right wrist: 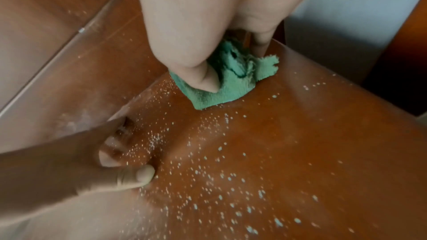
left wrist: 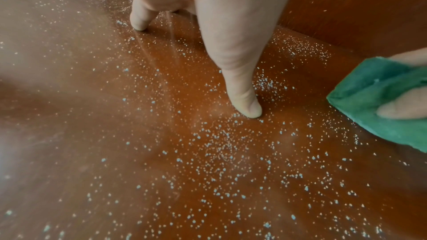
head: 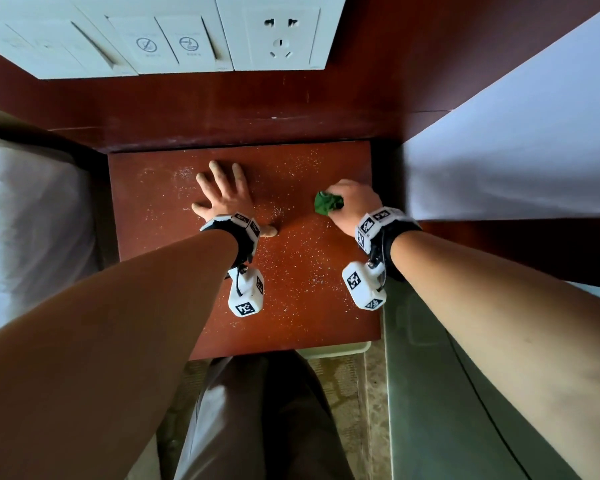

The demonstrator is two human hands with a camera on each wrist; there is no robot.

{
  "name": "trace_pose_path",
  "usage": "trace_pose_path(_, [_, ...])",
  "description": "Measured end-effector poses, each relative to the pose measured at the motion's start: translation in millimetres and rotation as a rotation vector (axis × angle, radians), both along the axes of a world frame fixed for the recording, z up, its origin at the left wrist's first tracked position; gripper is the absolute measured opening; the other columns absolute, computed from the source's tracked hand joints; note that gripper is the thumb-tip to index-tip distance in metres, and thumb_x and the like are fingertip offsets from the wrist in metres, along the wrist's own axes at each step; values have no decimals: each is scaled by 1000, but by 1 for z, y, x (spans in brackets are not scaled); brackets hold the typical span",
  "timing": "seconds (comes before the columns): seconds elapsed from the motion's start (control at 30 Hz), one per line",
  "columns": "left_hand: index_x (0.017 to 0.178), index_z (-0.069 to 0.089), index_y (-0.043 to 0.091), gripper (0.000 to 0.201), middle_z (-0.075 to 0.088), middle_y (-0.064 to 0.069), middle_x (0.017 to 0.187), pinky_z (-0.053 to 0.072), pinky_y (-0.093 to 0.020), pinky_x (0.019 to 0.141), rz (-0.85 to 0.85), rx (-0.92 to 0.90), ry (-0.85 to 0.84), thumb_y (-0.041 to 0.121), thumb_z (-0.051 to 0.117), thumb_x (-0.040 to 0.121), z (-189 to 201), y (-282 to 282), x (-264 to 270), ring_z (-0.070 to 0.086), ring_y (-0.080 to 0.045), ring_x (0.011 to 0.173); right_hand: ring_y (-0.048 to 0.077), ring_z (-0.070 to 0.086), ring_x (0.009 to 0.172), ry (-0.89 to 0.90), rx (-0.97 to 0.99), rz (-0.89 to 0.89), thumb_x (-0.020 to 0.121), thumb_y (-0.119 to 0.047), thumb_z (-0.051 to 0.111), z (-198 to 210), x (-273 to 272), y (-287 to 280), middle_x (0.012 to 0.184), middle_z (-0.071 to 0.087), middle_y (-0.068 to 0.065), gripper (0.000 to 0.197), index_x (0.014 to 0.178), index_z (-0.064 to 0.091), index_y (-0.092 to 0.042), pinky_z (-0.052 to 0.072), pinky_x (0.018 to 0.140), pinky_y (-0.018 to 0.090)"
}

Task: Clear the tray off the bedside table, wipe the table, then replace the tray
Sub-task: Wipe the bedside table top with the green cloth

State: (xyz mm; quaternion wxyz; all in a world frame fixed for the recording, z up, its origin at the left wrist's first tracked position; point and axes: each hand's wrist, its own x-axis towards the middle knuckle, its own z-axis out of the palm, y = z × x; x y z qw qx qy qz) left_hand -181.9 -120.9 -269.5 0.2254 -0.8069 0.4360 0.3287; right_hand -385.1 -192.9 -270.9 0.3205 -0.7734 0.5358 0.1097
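The reddish-brown bedside table (head: 309, 299) is sprinkled with white grains (left wrist: 219, 152) over most of its top. My left hand (head: 222, 195) lies flat on it near the middle, fingers spread and straight, thumb tip (left wrist: 247, 107) touching the wood. My right hand (head: 350, 202) grips a crumpled green cloth (head: 328, 203) and presses it on the table near the right edge; the cloth (right wrist: 231, 81) bunches under thumb and fingers. The green cloth (left wrist: 381, 101) shows at the right of the left wrist view. No tray is in view.
A wooden wall panel (head: 222, 109) rises behind the table, with white switches and a socket (head: 281, 32) above. White bedding (head: 25, 220) lies to the left, another white bed (head: 516, 150) to the right. A pale bin rim (head: 340, 349) sits below the table's front edge.
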Motion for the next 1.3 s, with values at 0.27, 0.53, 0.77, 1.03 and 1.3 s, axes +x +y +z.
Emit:
trace_pose_path(0.27, [151,-23,21,152,-30,-15,156,23,-66,109,1,-3,-2,72,79,52,-1,0,0,-14,-43,146,18,64,79,-100,-21,-380,79,-22,62,19,-5,-19,82,66,-6,19,97,68,-20,49,68,25])
trace_pose_path(0.53, [151,-23,20,151,-29,-16,157,24,-66,110,-2,-7,-4,72,79,52,-2,0,-1,-14,-43,146,33,59,112,16,-164,-703,91,-25,52,15,7,-56,118,65,13,29,114,62,-9,46,87,34])
trace_pose_path(0.77, [151,-25,20,152,-31,-17,156,22,-67,110,3,0,8,72,79,52,-2,0,-1,-15,-44,146,31,59,113,40,-110,-628,90,-26,54,4,42,-52,121,62,12,30,115,62,-11,47,90,34])
trace_pose_path(1.03, [151,-22,20,152,-28,-18,157,22,-68,110,14,-17,9,71,80,51,-2,-1,-2,-15,-44,146,29,62,101,-38,-117,-276,86,-23,60,2,51,-37,116,62,6,23,105,68,-13,49,82,33])
trace_pose_path(1.3, [151,-24,20,155,-29,-18,156,23,-68,110,14,-27,14,71,81,49,-3,0,-3,-14,-44,146,13,63,84,-114,18,109,84,-17,65,0,33,3,98,65,-10,10,91,72,-18,48,67,24])
